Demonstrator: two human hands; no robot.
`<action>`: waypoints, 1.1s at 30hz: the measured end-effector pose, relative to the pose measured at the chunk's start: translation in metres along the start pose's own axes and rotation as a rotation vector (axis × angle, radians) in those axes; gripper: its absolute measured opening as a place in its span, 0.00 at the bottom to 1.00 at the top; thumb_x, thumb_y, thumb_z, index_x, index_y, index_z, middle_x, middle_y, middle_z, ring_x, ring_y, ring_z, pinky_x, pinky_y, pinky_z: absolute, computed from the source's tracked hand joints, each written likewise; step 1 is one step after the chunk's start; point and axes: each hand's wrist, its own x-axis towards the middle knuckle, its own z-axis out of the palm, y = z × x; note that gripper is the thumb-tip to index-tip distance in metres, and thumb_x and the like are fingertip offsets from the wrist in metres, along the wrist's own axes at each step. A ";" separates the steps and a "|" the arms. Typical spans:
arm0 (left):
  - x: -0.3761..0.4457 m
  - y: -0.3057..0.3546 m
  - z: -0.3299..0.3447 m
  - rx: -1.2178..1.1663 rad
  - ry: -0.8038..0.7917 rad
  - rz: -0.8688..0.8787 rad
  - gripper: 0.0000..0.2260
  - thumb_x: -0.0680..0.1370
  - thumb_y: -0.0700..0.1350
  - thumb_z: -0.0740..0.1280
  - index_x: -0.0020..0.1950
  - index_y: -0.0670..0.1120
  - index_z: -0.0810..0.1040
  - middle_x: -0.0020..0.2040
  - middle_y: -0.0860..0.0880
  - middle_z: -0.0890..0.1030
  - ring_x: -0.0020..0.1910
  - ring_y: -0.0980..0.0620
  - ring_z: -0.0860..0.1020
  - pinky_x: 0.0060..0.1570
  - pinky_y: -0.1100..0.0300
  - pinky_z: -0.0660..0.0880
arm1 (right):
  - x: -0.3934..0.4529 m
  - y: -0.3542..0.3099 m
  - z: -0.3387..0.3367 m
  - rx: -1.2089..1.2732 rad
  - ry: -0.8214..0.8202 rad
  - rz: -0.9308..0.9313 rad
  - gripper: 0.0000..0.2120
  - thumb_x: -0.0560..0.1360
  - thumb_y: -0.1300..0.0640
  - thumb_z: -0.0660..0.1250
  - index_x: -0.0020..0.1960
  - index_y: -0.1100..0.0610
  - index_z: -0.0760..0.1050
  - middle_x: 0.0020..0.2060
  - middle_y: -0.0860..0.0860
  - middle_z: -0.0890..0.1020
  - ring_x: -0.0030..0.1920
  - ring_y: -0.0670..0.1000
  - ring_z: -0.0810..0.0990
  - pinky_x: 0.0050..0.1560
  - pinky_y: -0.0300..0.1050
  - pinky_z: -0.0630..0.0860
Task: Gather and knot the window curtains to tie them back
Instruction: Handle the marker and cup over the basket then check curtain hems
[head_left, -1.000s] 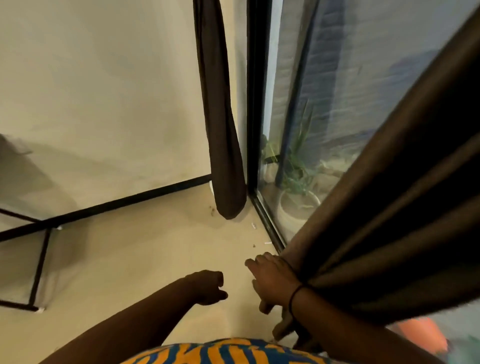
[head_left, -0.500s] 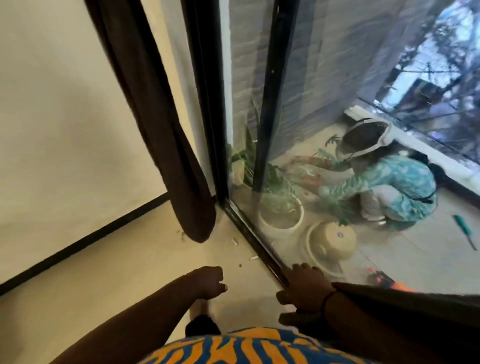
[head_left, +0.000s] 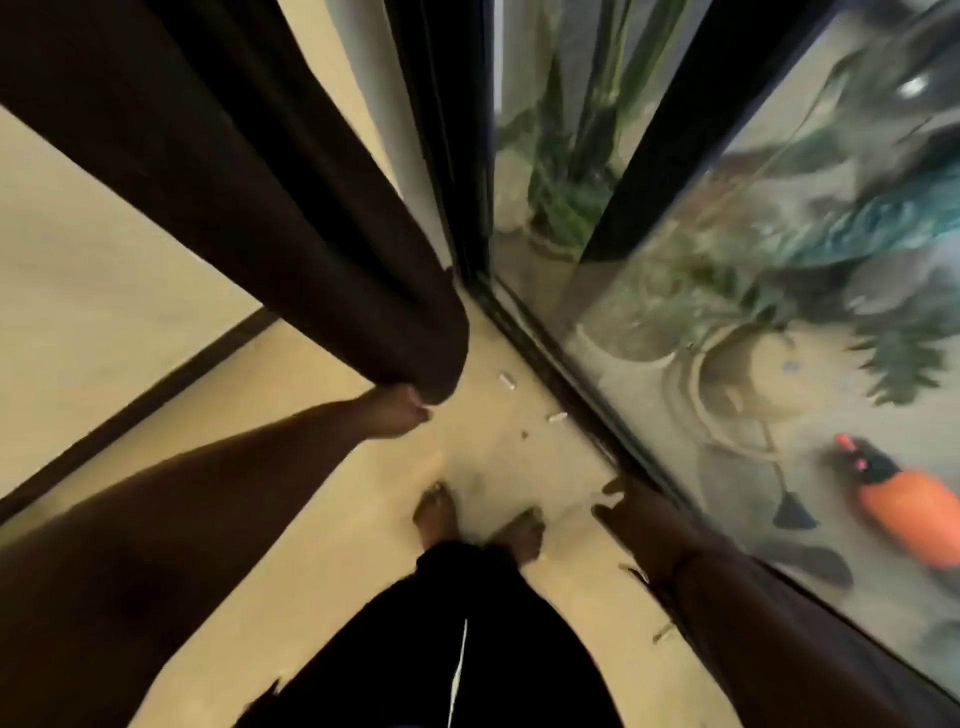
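No writing, label, brand mark or number can be read anywhere; the whole view is motion-blurred; nothing legible shows.

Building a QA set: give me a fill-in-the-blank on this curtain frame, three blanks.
1. The left hand touches the bottom end of the dark ____.
2. The right hand reaches toward the floor beside the ____ track of the window.
3. Outside the glass lies an ____ object.

Missing words: curtain; black; orange

orange sprayer (head_left: 906, 506), potted plants (head_left: 566, 208), floor litter (head_left: 506, 382)
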 end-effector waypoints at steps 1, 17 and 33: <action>0.023 -0.004 0.010 -0.013 0.013 -0.006 0.16 0.80 0.45 0.62 0.65 0.37 0.73 0.67 0.39 0.72 0.67 0.42 0.69 0.57 0.59 0.66 | 0.026 0.001 0.014 0.003 -0.019 -0.009 0.17 0.76 0.46 0.65 0.59 0.54 0.72 0.49 0.55 0.83 0.51 0.56 0.81 0.50 0.43 0.73; 0.329 -0.038 0.189 0.546 0.177 0.427 0.13 0.73 0.37 0.67 0.58 0.44 0.76 0.56 0.41 0.74 0.51 0.39 0.76 0.44 0.49 0.75 | 0.329 0.026 0.140 -0.192 0.116 -0.009 0.19 0.75 0.64 0.54 0.64 0.56 0.70 0.59 0.59 0.75 0.57 0.61 0.77 0.56 0.54 0.75; 0.444 -0.040 0.233 0.678 0.329 0.465 0.15 0.78 0.44 0.62 0.64 0.43 0.68 0.57 0.41 0.73 0.55 0.41 0.74 0.47 0.49 0.73 | 0.403 0.035 0.178 -0.590 0.240 -0.146 0.15 0.79 0.63 0.51 0.64 0.60 0.66 0.58 0.57 0.74 0.55 0.59 0.78 0.45 0.51 0.75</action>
